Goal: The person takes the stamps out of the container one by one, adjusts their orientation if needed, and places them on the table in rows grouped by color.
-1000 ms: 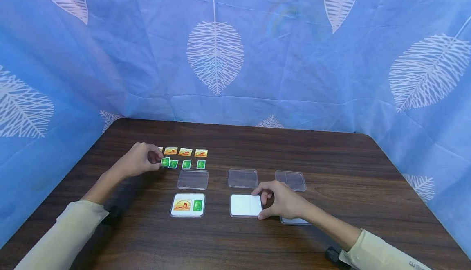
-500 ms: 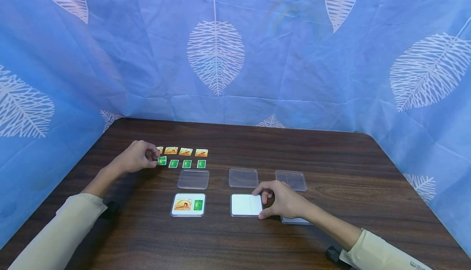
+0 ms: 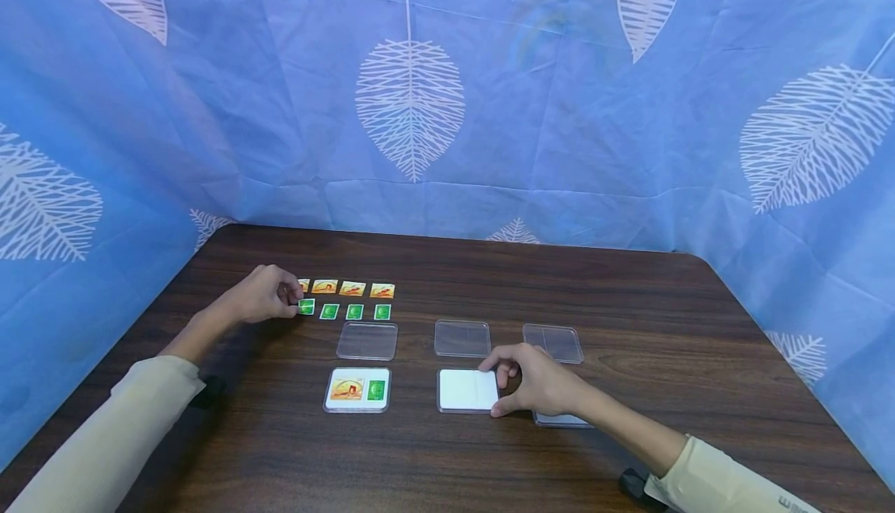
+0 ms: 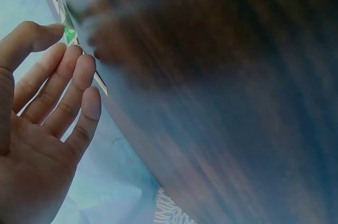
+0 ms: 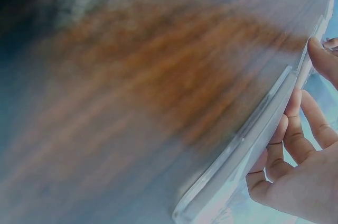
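At the left end of a row of small green stamps, my left hand [image 3: 264, 295] pinches a green stamp [image 3: 307, 307] between thumb and fingertips. The left wrist view shows this green stamp [image 4: 70, 35] at the thumb tip, the other fingers extended. My right hand [image 3: 537, 382] grips the right side of a shallow clear case with a white insert [image 3: 464, 390], thumb at the near corner and index finger at the far one. Another case with a white insert [image 3: 562, 420] lies partly hidden under that hand. Several green stamps [image 3: 354, 312] and orange stamps [image 3: 353, 288] lie in two rows.
A case [image 3: 357, 406] at the left holds one orange and one green stamp on white. Three clear lids [image 3: 367, 341] lie in a line behind the cases. Blue leaf-patterned cloth [image 3: 503, 109] hangs around the dark wooden table [image 3: 419, 466].
My left hand has moved slightly left, carrying the green stamp from overlapping its neighbour to a spot apart from it at the row's end. The right hand stays on the case.
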`<state>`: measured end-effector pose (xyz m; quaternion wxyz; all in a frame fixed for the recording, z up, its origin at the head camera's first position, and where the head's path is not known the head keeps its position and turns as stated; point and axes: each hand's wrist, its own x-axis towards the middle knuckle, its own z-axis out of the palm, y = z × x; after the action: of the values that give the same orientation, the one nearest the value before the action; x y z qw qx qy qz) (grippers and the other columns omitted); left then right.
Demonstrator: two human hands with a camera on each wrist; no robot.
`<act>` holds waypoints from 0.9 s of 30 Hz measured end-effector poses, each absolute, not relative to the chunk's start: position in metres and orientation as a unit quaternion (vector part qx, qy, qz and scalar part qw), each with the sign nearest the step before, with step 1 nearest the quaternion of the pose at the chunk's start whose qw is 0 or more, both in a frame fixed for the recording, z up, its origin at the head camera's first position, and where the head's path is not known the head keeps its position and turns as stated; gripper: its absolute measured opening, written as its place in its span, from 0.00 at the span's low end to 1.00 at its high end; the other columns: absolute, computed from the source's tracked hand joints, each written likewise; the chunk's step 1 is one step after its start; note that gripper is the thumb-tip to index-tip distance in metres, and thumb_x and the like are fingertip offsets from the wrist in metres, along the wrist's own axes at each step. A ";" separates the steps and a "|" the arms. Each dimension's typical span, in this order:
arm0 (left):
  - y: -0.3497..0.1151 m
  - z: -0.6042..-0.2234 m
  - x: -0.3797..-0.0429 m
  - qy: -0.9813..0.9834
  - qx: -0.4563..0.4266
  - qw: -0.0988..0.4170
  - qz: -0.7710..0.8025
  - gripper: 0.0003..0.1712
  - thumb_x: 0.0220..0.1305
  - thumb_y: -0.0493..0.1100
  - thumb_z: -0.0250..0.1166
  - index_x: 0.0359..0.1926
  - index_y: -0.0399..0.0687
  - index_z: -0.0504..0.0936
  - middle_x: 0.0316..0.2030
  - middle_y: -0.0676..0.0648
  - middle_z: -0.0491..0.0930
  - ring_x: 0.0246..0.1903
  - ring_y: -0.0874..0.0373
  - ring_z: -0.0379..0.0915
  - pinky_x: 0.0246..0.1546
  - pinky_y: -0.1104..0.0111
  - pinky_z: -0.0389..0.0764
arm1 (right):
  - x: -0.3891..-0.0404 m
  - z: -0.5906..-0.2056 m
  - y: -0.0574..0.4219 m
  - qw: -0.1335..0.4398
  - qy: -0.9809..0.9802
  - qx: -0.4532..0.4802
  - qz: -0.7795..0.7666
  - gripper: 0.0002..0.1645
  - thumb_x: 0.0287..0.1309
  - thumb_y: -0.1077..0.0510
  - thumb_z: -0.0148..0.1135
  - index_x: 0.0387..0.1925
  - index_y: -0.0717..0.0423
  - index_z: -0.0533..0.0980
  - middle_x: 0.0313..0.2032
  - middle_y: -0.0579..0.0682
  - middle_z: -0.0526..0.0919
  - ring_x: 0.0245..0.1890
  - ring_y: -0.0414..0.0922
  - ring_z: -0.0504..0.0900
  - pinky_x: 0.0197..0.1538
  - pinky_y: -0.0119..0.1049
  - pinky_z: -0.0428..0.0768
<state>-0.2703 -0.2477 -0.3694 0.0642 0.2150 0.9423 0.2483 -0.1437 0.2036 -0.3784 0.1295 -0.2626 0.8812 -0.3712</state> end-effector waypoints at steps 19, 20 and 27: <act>-0.243 -0.368 -0.274 0.950 0.212 0.097 0.210 0.08 0.57 0.31 0.73 0.39 0.38 0.85 0.34 0.45 0.80 0.31 0.54 0.72 0.32 0.64 0.76 | -0.143 -0.379 0.204 0.129 0.881 -0.259 -0.374 0.28 0.45 0.62 0.84 0.50 0.62 0.82 0.28 0.43 0.78 0.29 0.38 0.70 0.36 0.31 0.71; -0.242 -0.368 -0.274 0.951 0.210 0.100 0.206 0.08 0.57 0.31 0.73 0.39 0.38 0.85 0.35 0.45 0.79 0.31 0.54 0.72 0.32 0.64 0.76 | -0.144 -0.379 0.204 0.129 0.881 -0.260 -0.374 0.28 0.45 0.62 0.84 0.50 0.62 0.82 0.28 0.43 0.78 0.29 0.38 0.70 0.36 0.31 0.71; -0.242 -0.367 -0.275 0.951 0.220 0.110 0.190 0.09 0.57 0.31 0.74 0.39 0.39 0.85 0.35 0.44 0.79 0.34 0.52 0.73 0.34 0.63 0.77 | -0.144 -0.380 0.205 0.128 0.881 -0.262 -0.374 0.28 0.45 0.61 0.84 0.49 0.61 0.82 0.28 0.43 0.78 0.29 0.38 0.70 0.37 0.31 0.71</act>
<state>-0.2755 -0.2422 -0.3672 0.1101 0.2198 0.9506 0.1895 -0.1438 0.2046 -0.3796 0.1280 -0.2618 0.8806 -0.3738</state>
